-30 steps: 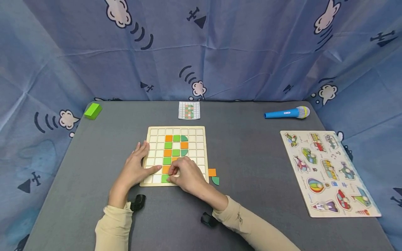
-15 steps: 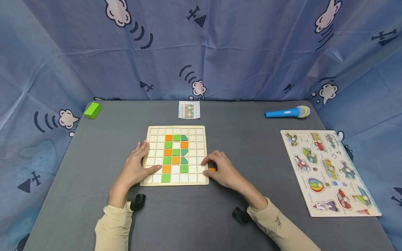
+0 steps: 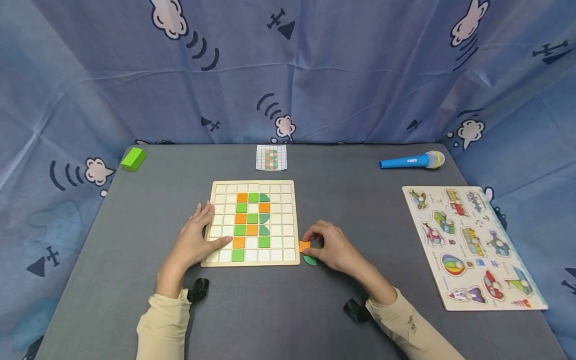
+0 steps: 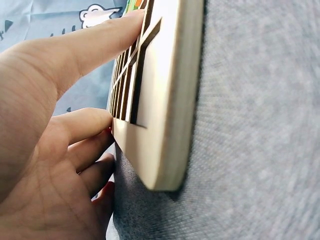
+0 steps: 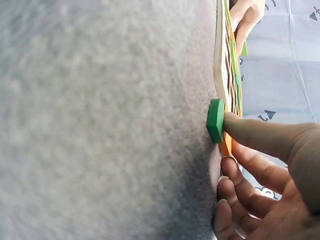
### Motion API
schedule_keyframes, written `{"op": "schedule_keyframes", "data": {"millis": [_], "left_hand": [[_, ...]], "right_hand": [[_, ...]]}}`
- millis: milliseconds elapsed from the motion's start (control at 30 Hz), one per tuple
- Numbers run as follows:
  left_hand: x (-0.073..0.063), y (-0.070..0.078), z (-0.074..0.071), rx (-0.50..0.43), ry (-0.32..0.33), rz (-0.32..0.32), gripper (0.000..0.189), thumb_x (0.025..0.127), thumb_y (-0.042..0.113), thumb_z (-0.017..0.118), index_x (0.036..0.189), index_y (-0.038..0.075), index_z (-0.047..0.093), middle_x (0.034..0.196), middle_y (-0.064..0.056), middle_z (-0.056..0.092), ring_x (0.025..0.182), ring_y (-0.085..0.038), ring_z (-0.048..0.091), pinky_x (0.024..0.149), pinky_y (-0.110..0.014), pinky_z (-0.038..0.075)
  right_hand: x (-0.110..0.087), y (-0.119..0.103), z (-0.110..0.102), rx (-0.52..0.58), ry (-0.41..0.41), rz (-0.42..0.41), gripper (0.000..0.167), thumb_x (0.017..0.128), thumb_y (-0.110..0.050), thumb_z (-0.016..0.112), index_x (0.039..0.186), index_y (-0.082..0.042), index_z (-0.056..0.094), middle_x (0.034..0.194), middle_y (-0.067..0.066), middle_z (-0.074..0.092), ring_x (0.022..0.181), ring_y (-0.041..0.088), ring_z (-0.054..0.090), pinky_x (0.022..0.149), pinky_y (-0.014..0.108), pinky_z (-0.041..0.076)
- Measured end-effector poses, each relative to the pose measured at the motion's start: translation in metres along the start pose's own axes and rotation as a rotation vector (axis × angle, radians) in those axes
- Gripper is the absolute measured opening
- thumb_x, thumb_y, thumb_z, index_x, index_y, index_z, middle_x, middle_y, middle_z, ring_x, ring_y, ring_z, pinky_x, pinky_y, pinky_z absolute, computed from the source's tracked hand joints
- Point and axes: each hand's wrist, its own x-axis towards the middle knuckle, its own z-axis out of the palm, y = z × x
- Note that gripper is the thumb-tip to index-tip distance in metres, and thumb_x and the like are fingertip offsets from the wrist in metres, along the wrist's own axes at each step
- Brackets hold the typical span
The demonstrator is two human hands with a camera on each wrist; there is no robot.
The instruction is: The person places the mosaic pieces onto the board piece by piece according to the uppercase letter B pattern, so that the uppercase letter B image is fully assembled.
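My left hand (image 3: 195, 242) steadies a wooden grid board (image 3: 282, 220), its thumb resting on the grid and its fingers along the left edge. Orange, light-green and dark-green tiles form a pattern in the middle of the grid. Just off the board's right edge, my right hand (image 3: 335, 247) pinches an orange square tile (image 3: 304, 245) between thumb and forefinger. A dark-green rounded tile (image 3: 310, 260) lies right below it, near the thumb. In the right wrist view this green tile (image 5: 215, 121) stands out in front of the thumb, and the orange one is partly hidden.
Behind the board lies a small pattern card (image 3: 271, 158). A green block (image 3: 133, 159) sits at the back left, a blue toy microphone (image 3: 411, 161) at the back right. A picture puzzle board (image 3: 472, 250) lies on the right.
My right hand has left the middle of the grid, where a light-green tile now shows, and moved right to the loose tiles. The green rounded tile has shifted slightly. My left hand stays put.
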Motion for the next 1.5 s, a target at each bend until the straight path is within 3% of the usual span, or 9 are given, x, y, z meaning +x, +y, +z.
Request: {"op": "schedule_keyframes", "data": {"millis": [233, 433, 700, 1000, 1200, 1367, 1500], "left_hand": [[-0.001, -0.001, 0.0, 0.0, 0.001, 0.002, 0.103, 0.091, 0.037, 0.084, 0.166, 0.0, 0.024, 0.178, -0.015, 0.014, 0.166, -0.041, 0.007, 0.13, -0.07, 0.012], [0.0, -0.003, 0.001, -0.001, 0.009, 0.024, 0.104, 0.09, 0.036, 0.085, 0.166, -0.002, 0.024, 0.178, -0.016, 0.016, 0.166, -0.041, 0.007, 0.131, -0.068, 0.01], [0.001, -0.004, 0.001, -0.014, 0.016, 0.027, 0.104, 0.09, 0.036, 0.085, 0.165, -0.002, 0.025, 0.177, -0.017, 0.017, 0.166, -0.041, 0.007, 0.13, -0.07, 0.012], [0.0, -0.003, 0.001, -0.01, 0.017, 0.01, 0.102, 0.09, 0.035, 0.085, 0.166, -0.001, 0.026, 0.178, -0.015, 0.016, 0.166, -0.042, 0.008, 0.129, -0.071, 0.014], [0.001, -0.001, 0.001, -0.006, 0.022, 0.003, 0.102, 0.091, 0.034, 0.085, 0.166, -0.001, 0.026, 0.177, -0.016, 0.017, 0.166, -0.042, 0.008, 0.129, -0.07, 0.015], [0.001, -0.001, 0.001, -0.006, 0.014, -0.002, 0.102, 0.091, 0.035, 0.085, 0.166, 0.0, 0.026, 0.178, -0.015, 0.016, 0.166, -0.042, 0.008, 0.129, -0.07, 0.014], [0.001, -0.001, 0.001, -0.011, 0.01, -0.008, 0.103, 0.091, 0.035, 0.085, 0.166, 0.001, 0.025, 0.178, -0.014, 0.015, 0.166, -0.041, 0.007, 0.129, -0.07, 0.014]], "right_hand": [[0.004, -0.009, 0.008, 0.08, 0.095, 0.029, 0.016, 0.088, -0.003, 0.084, 0.095, -0.011, 0.073, 0.084, 0.0, 0.068, 0.075, 0.011, 0.059, 0.066, 0.023, 0.049], [0.007, -0.021, 0.019, 0.153, 0.22, 0.02, 0.012, 0.09, -0.001, 0.082, 0.097, -0.009, 0.077, 0.086, 0.003, 0.072, 0.074, 0.011, 0.061, 0.067, 0.022, 0.051], [0.013, -0.043, 0.04, 0.245, 0.134, -0.057, 0.011, 0.091, 0.002, 0.079, 0.096, -0.007, 0.079, 0.089, 0.007, 0.077, 0.075, 0.008, 0.068, 0.07, 0.021, 0.059], [0.022, -0.065, 0.055, 0.263, 0.056, -0.159, 0.01, 0.09, 0.004, 0.079, 0.093, -0.005, 0.078, 0.085, 0.005, 0.074, 0.072, 0.005, 0.062, 0.067, 0.019, 0.055], [0.028, -0.074, 0.064, 0.209, 0.01, -0.164, 0.003, 0.092, -0.002, 0.08, 0.091, -0.006, 0.079, 0.085, 0.001, 0.075, 0.077, 0.006, 0.063, 0.07, 0.02, 0.053], [0.031, -0.079, 0.067, 0.113, 0.041, -0.16, 0.005, 0.09, -0.007, 0.084, 0.087, -0.01, 0.083, 0.089, -0.002, 0.077, 0.087, 0.013, 0.061, 0.077, 0.024, 0.051], [0.031, -0.079, 0.068, 0.021, 0.066, -0.164, 0.008, 0.087, -0.008, 0.087, 0.082, -0.014, 0.084, 0.094, -0.003, 0.073, 0.089, 0.015, 0.056, 0.073, 0.024, 0.049]]}}
